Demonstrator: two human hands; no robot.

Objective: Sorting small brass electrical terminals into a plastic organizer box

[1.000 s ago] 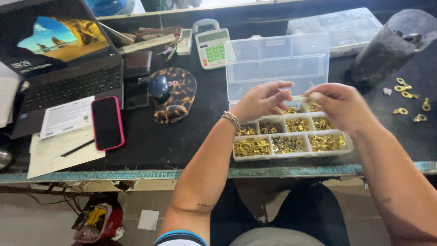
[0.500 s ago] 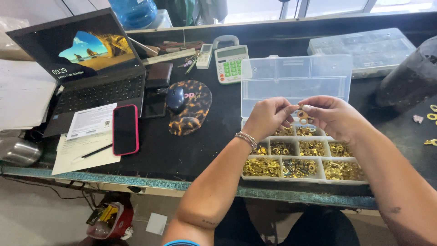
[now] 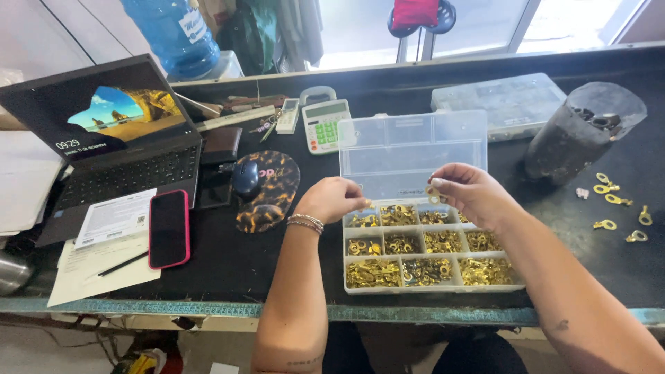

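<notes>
A clear plastic organiser box with its lid up stands on the dark bench in front of me, its compartments filled with small gold-coloured metal fittings. My left hand, with a beaded bracelet on the wrist, hovers over the box's back left corner and pinches a small gold piece at its fingertips. My right hand is above the back row and grips a small gold ring fitting between thumb and fingers. The two hands are apart.
An open laptop stands at the left, with papers, a pen and a red-cased phone. A mouse on a patterned pad and a calculator lie behind. A dark cylinder and loose gold rings are at right.
My hands, close together a moment ago, have drawn apart, the left toward the box's left corner. The camera has tilted up, showing more of the bench's back.
</notes>
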